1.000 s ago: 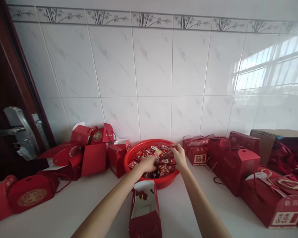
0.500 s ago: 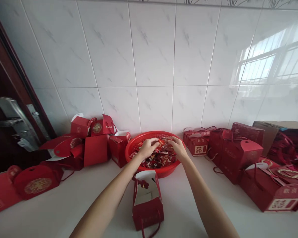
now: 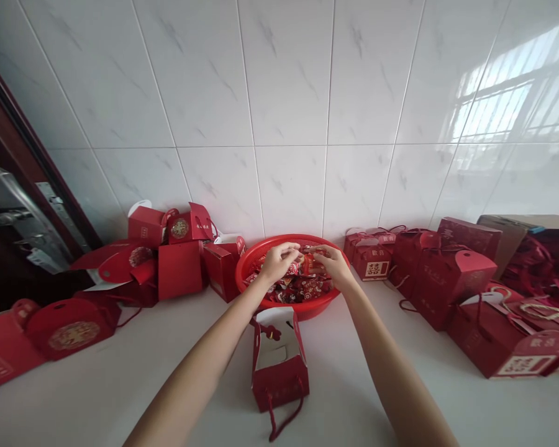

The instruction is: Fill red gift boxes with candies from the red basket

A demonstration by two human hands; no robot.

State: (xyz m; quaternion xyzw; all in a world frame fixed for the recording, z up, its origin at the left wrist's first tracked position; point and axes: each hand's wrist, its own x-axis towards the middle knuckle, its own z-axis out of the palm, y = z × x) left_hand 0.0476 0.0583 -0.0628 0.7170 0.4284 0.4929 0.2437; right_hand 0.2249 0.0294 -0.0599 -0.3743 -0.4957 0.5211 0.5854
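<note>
Wrapped candies (image 3: 302,288) in red packaging fill a red plastic basket (image 3: 314,308). My left hand (image 3: 277,263) is over the basket's left part, its thumb and fingers closed around small wrapped candies. On the basket's right side my right hand (image 3: 334,266) pinches a red wrapped candy (image 3: 310,264) at its fingertips. The fingers partly hide what each hand has. In front of the basket, between my forearms, stands a red gift box (image 3: 279,390) with its top open. Its pale inside shows, and a dark red cord handle (image 3: 286,428) hangs over the near side.
Several red gift boxes (image 3: 181,267) crowd the left, near a dark door with a metal handle (image 3: 9,217). More red boxes (image 3: 451,285) stand on the right. Behind them a cardboard carton (image 3: 503,239) holds dark red ribbon-like material. A tiled wall (image 3: 289,186) rises behind the basket.
The view has tilted slightly downward. Both hands have closed more around candies, and a red wrapped candy now shows between them. The open gift box stays in place.
</note>
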